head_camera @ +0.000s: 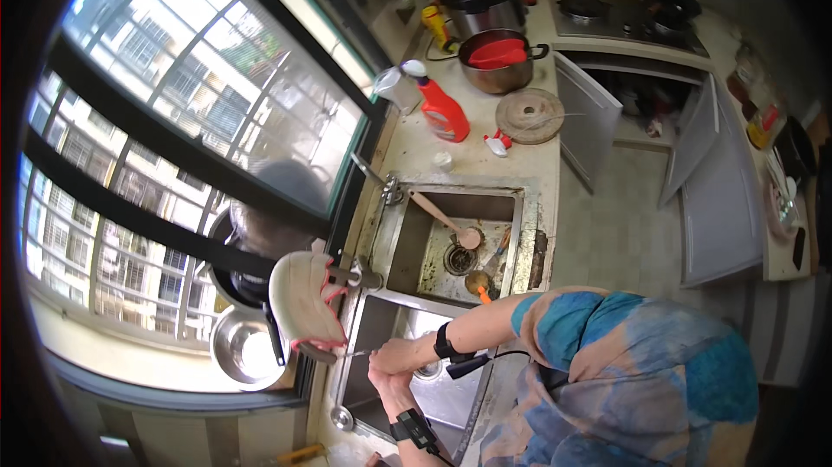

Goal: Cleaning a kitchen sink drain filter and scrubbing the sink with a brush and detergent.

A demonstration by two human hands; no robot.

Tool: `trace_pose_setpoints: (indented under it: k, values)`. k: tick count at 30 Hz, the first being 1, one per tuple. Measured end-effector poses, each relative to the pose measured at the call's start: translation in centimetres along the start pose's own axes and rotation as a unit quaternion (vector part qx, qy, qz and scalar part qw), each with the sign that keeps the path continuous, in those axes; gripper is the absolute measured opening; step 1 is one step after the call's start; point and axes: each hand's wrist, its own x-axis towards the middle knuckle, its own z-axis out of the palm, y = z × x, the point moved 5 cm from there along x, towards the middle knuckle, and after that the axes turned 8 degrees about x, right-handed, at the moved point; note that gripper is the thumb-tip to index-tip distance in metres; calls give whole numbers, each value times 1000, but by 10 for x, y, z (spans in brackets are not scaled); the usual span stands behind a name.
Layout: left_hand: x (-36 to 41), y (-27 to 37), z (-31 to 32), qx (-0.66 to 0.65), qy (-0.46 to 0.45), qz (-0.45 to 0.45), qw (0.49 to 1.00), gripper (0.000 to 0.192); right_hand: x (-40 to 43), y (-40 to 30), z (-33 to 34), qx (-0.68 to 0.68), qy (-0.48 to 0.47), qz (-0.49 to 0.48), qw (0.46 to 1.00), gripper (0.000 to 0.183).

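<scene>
My right hand lies over my left hand, the two pressed together above the near sink basin. Their fingers are mostly hidden, so a small thing between them would not show. A thin stream of water reaches the hands from the end of the tap spout. Draped over the tap is a whitish cloth-like item with pink edging. Both wrists wear black straps; on the left one sits a small black device. A black cable connector hangs by the right wrist.
The far basin holds a wooden ladle and other utensils. A steel bowl sits on the window ledge. Along the counter stand a red spray-type bottle, a pot and a round board. Cabinet doors hang open.
</scene>
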Motion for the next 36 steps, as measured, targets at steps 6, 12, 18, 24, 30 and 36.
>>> trace_pose_setpoints:
  k: [6, 12, 18, 24, 30, 36]
  values:
    - [0, -9, -13, 62, 97, 27, 993, 47, -20, -2, 4, -125, -20, -146, 981, 14]
    - [6, -5, 9, 118, 72, 131, 982, 47, 8, 34, 23, -80, 95, -64, 990, 22]
    - [11, 21, -27, -16, -35, -17, 999, 61, 21, 12, 42, 105, -148, 28, 983, 22]
    - [13, 15, 14, 9, -117, 81, 990, 68, 7, -15, 12, 57, 343, 437, 829, 33]
    - [61, 44, -83, 135, 62, 99, 984, 67, 10, 20, 58, 557, 64, 382, 735, 26]
    - [77, 30, -107, 114, 203, 57, 971, 74, 13, 28, 70, 708, -17, 366, 604, 18]
